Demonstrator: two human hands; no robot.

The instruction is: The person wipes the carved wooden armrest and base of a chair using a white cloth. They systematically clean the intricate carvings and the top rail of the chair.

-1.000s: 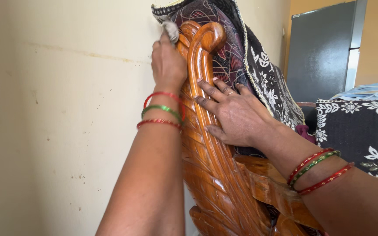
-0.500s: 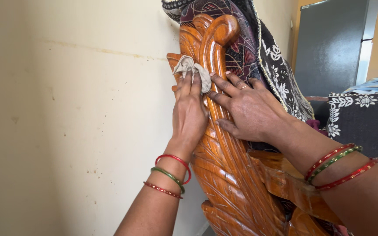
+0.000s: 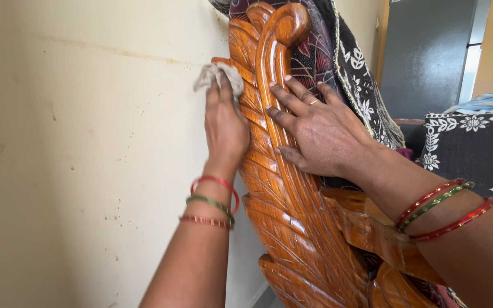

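We see our left hand (image 3: 225, 128) pressing a small grey cloth (image 3: 219, 77) against the carved wooden chair frame (image 3: 283, 199). The cloth is at the outer edge of the frame, near the top, about 11 o'clock from the middle of the view. The fingers of this hand are closed over the cloth and hold it flat on the wood, so only the crumpled upper part of the cloth shows above the fingertips. Three bangles (image 3: 212, 202), red and green, sit on the left wrist.

Our right hand (image 3: 315, 131) lies at 3 o'clock from the left hand, just beside it. Its fingers are open and spread, resting flat on the carved feather pattern; they grip nothing. One finger has a thin ring. The right wrist also has red and green bangles (image 3: 443, 208).

The frame stands upright and close to a pale wall (image 3: 87, 154), which fills the 9 o'clock side. A dark patterned cloth cover (image 3: 360, 91) hangs over the top of the frame, at 1 o'clock. At 3 o'clock, further back, we see a dark cushion (image 3: 475, 148) with white flowers.
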